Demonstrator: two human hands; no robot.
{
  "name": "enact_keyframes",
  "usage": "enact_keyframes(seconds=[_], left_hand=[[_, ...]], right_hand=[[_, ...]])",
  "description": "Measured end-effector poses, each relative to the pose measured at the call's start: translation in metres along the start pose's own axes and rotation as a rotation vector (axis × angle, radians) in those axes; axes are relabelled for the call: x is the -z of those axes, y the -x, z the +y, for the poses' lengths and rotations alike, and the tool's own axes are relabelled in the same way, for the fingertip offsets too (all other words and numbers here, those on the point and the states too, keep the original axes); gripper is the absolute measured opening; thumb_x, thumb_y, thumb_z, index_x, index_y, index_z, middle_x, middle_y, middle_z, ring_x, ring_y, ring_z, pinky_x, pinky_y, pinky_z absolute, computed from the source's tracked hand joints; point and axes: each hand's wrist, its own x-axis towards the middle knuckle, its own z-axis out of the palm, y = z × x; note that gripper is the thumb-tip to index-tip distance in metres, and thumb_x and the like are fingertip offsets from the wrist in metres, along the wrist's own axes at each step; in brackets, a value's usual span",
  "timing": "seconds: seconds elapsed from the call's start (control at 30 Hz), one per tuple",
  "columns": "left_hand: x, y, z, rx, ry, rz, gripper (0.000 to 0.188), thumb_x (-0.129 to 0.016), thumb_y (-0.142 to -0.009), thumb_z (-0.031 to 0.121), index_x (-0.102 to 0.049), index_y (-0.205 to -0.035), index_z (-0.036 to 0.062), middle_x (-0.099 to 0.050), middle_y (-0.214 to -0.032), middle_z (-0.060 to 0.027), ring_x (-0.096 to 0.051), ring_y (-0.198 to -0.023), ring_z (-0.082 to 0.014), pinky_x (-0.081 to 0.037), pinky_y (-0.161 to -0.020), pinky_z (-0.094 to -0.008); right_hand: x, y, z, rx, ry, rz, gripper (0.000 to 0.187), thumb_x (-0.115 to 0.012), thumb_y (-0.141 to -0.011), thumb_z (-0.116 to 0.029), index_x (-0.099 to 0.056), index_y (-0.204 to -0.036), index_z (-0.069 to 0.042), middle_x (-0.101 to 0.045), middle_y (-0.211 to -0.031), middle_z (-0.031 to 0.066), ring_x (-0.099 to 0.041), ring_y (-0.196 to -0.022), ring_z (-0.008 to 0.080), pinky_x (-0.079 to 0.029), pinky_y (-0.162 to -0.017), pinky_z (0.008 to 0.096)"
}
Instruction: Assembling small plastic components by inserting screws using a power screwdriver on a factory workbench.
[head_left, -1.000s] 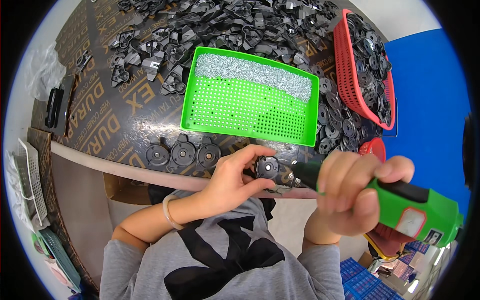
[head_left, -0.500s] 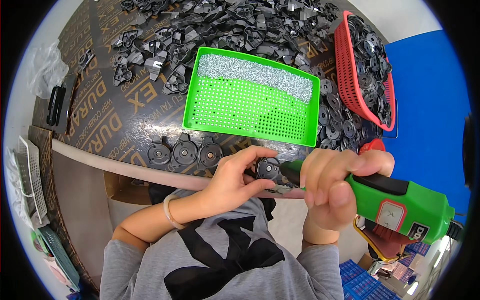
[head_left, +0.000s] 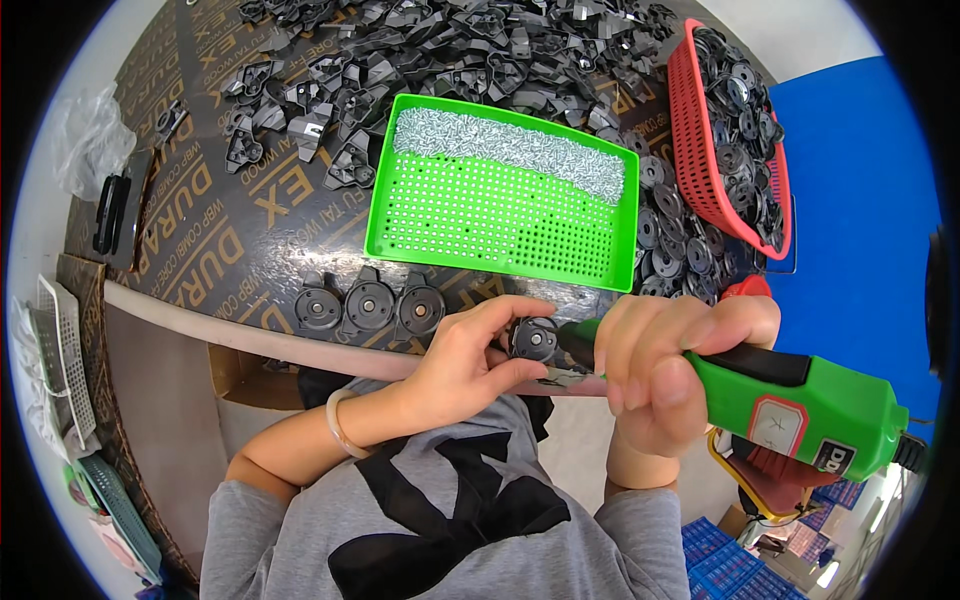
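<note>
My left hand [head_left: 465, 358] grips a round black plastic part [head_left: 533, 339] by its side, thumb below and fingers above, at the table's front edge. In my right hand [head_left: 665, 370] is a green electric screwdriver [head_left: 800, 410], its body slanting down to the right and its black nose pointing at the part. The tip lies close against the part's right side; whether it touches a screw cannot be made out. Left of my left hand, three similar assembled black parts [head_left: 369, 303] stand in a row on the table.
A green perforated tray [head_left: 450, 262] of small silver screws [head_left: 510, 150] stands ahead. Behind it lie many loose black plastic pieces [head_left: 350, 85]. To the right, a red basket [head_left: 697, 150] holds black discs, with more discs [head_left: 668, 235] beside it and a red round object [head_left: 745, 290] nearby.
The screwdriver and my right hand have shifted slightly to the left. The held part has turned or moved a little with it; the rest stays put.
</note>
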Motion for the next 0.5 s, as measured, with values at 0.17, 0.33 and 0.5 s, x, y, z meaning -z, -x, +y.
enact_keyframes(seconds=[0.17,0.33,0.5], left_hand=[[0.003,0.002,0.001,0.013,0.023,-0.010,0.048,-0.071,-0.081,-0.005,-0.055,-0.127,-0.0009,-0.066,-0.087,-0.0094,-0.068,-0.072,-0.0114,-0.056,-0.061,-0.0260],[0.003,0.002,0.003,0.051,0.043,-0.013,0.050,-0.071,-0.082,-0.004,-0.055,-0.129,-0.0005,-0.067,-0.088,-0.0100,-0.068,-0.074,-0.0117,-0.056,-0.061,-0.0259],[0.002,0.004,-0.001,0.031,0.015,0.006,0.052,-0.072,-0.083,0.000,-0.053,-0.132,-0.0011,-0.067,-0.095,-0.0110,-0.068,-0.080,-0.0128,-0.057,-0.064,-0.0270]], right_hand=[[0.004,0.001,0.008,0.038,-0.006,-0.065,0.036,-0.067,-0.084,0.007,-0.042,-0.106,-0.006,-0.059,-0.070,0.0070,-0.057,-0.056,0.0181,-0.048,-0.056,0.0350],[0.001,-0.003,0.007,-0.017,-0.001,-0.055,0.039,-0.070,-0.084,0.004,-0.040,-0.106,-0.007,-0.058,-0.069,0.0059,-0.056,-0.057,0.0173,-0.048,-0.056,0.0345],[0.004,-0.026,0.005,0.075,-0.043,0.098,0.045,-0.075,-0.087,-0.016,-0.039,-0.113,-0.009,-0.052,-0.063,0.0025,-0.049,-0.048,0.0165,-0.044,-0.049,0.0314]])
